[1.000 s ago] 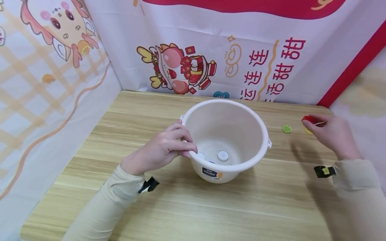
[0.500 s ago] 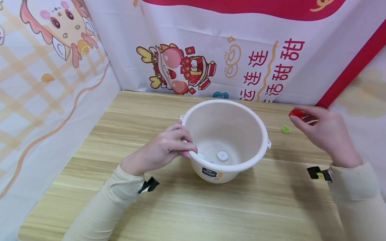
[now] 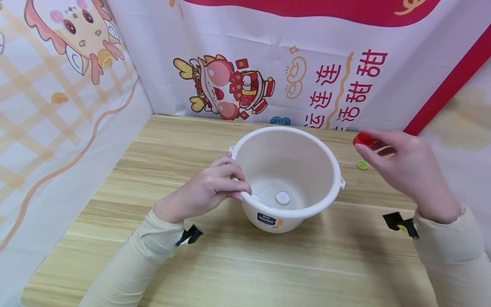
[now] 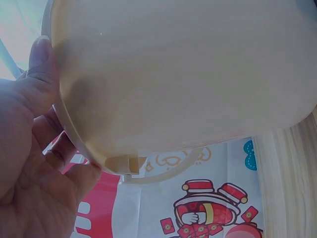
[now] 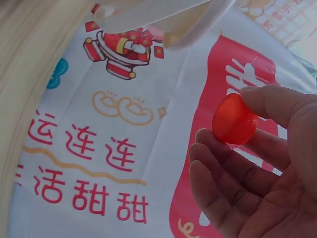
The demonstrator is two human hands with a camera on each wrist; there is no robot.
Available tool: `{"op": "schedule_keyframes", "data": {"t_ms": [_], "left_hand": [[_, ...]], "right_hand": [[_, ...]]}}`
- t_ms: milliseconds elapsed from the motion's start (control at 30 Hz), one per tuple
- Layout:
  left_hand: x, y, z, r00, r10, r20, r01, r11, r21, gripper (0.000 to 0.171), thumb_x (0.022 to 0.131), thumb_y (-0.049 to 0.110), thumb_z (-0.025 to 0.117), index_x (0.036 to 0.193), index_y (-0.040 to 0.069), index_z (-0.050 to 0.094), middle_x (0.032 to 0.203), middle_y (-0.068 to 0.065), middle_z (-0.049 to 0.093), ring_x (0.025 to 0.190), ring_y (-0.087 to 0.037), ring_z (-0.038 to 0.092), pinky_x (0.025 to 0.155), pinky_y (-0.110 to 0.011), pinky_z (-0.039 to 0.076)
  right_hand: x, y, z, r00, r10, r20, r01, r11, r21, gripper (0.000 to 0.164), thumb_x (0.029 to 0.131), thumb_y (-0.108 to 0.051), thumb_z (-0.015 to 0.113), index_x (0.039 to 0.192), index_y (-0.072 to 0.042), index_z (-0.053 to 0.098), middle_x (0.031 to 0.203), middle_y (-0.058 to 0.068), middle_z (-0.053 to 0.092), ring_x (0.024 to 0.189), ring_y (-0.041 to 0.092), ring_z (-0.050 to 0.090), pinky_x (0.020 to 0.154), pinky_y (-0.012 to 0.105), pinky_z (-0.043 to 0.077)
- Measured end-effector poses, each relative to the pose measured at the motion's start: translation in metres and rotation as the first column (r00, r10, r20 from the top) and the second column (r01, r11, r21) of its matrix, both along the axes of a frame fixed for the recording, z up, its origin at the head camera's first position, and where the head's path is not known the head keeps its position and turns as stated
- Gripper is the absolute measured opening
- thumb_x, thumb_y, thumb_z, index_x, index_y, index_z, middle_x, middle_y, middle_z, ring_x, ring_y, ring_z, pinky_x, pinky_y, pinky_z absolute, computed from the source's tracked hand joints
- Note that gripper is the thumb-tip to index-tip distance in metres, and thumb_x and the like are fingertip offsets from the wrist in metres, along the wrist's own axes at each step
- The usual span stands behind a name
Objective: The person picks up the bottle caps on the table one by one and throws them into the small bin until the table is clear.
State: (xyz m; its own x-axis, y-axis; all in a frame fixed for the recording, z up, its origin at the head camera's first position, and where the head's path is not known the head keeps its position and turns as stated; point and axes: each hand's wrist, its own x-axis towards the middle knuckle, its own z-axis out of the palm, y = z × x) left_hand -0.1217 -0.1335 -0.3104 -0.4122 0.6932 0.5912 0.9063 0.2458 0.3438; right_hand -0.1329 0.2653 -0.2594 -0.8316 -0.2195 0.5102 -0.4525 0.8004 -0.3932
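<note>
My left hand (image 3: 207, 187) grips the near-left rim of a white plastic bucket (image 3: 289, 153), which stands upright on the table. In the left wrist view, the thumb lies over the bucket rim (image 4: 72, 124) while the fingers bend beneath it. Between thumb and fingers my right hand (image 3: 412, 172) pinches a red bottle cap (image 5: 234, 119) with a ribbed side, held above the table right of the bucket. A white cap (image 3: 283, 198) lies on the bucket's floor. Another pale cap (image 3: 255, 198) there is partly hidden by the near rim.
On the wooden table (image 3: 245, 264), a small green cap (image 3: 362, 165) lies between the bucket and my right hand. The bucket's handle lug (image 3: 342, 183) sticks out on the right. A printed cloth (image 3: 245, 38) hangs along the table's back edge.
My right hand has lifted the red bottle cap and moved it left toward the bucket. The yellow cap seen near it earlier is out of sight. The left hand and bucket stay put.
</note>
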Motion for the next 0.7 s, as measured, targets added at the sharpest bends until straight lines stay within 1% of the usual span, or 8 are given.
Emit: {"op": "schedule_keyframes", "data": {"t_ms": [133,300,367,500,533,567,633,700], "left_hand": [[0.0,0.0,-0.001,1.0,-0.002,-0.01,0.003,1.0,0.004,0.021,0.09,0.026,0.066,0.099,0.013,0.079,0.099,-0.001,0.064,0.105,-0.022,0.053,0.116,-0.056,0.026],[-0.001,0.001,-0.001,1.0,-0.007,-0.018,0.007,1.0,0.017,0.025,0.091,0.029,0.062,0.099,0.012,0.079,0.098,-0.002,0.064,0.104,-0.022,0.053,0.115,-0.056,0.027],[0.0,0.001,-0.001,1.0,-0.009,-0.025,0.01,1.0,0.022,0.024,0.091,0.028,0.063,0.099,0.012,0.079,0.098,-0.002,0.064,0.104,-0.022,0.054,0.115,-0.056,0.028],[-0.001,0.001,-0.002,1.0,-0.008,-0.026,0.008,1.0,0.024,0.022,0.09,0.026,0.065,0.099,0.011,0.079,0.098,-0.002,0.065,0.104,-0.022,0.054,0.115,-0.055,0.028],[0.0,0.001,-0.001,1.0,-0.006,-0.025,0.006,1.0,0.024,0.019,0.089,0.023,0.068,0.099,0.011,0.079,0.098,-0.003,0.065,0.104,-0.022,0.054,0.115,-0.055,0.028],[0.0,0.001,-0.001,1.0,-0.005,-0.022,0.006,1.0,0.022,0.02,0.089,0.024,0.067,0.099,0.011,0.079,0.098,-0.002,0.064,0.104,-0.022,0.054,0.115,-0.055,0.028],[0.0,0.001,-0.001,1.0,-0.003,-0.018,0.004,1.0,0.019,0.016,0.087,0.019,0.072,0.099,0.011,0.079,0.098,-0.002,0.064,0.104,-0.022,0.054,0.115,-0.054,0.028],[0.0,0.001,-0.001,1.0,-0.002,-0.015,0.003,1.0,0.018,0.015,0.085,0.015,0.075,0.099,0.011,0.079,0.098,-0.002,0.064,0.104,-0.022,0.054,0.115,-0.054,0.029]], "right_hand": [[0.003,-0.008,0.005,0.999,0.029,-0.046,-0.028,0.999,0.016,0.04,0.083,-0.013,0.082,0.122,-0.01,0.072,0.103,0.009,0.072,0.077,-0.02,0.051,0.069,-0.002,0.041],[0.008,-0.017,0.009,0.994,0.072,-0.086,-0.07,0.997,0.029,0.044,0.078,-0.009,0.085,0.12,-0.011,0.072,0.101,0.007,0.072,0.08,-0.019,0.052,0.071,-0.001,0.042],[0.009,-0.021,0.01,0.991,0.087,-0.101,-0.084,0.996,0.038,0.043,0.078,-0.009,0.085,0.12,-0.012,0.073,0.102,0.004,0.072,0.081,-0.014,0.055,0.072,0.0,0.043],[0.012,-0.029,0.015,0.986,0.116,-0.12,-0.109,0.992,0.062,0.043,0.079,-0.01,0.084,0.12,-0.013,0.073,0.105,-0.001,0.071,0.082,0.001,0.061,0.072,0.002,0.044],[0.013,-0.03,0.017,0.984,0.125,-0.124,-0.117,0.991,0.068,0.044,0.079,-0.01,0.084,0.121,-0.014,0.072,0.105,-0.001,0.071,0.082,0.004,0.062,0.072,0.002,0.045],[0.013,-0.032,0.018,0.982,0.135,-0.13,-0.126,0.989,0.075,0.045,0.079,-0.01,0.085,0.122,-0.014,0.072,0.105,-0.001,0.071,0.082,0.006,0.063,0.072,0.003,0.045],[0.012,-0.036,0.02,0.979,0.158,-0.132,-0.148,0.986,0.082,0.047,0.078,-0.01,0.085,0.123,-0.014,0.072,0.104,-0.002,0.071,0.082,0.008,0.064,0.072,0.003,0.045],[0.012,-0.04,0.024,0.976,0.177,-0.125,-0.167,0.982,0.083,0.048,0.076,-0.01,0.086,0.122,-0.015,0.072,0.103,-0.001,0.071,0.082,0.01,0.065,0.071,0.004,0.045]]}}
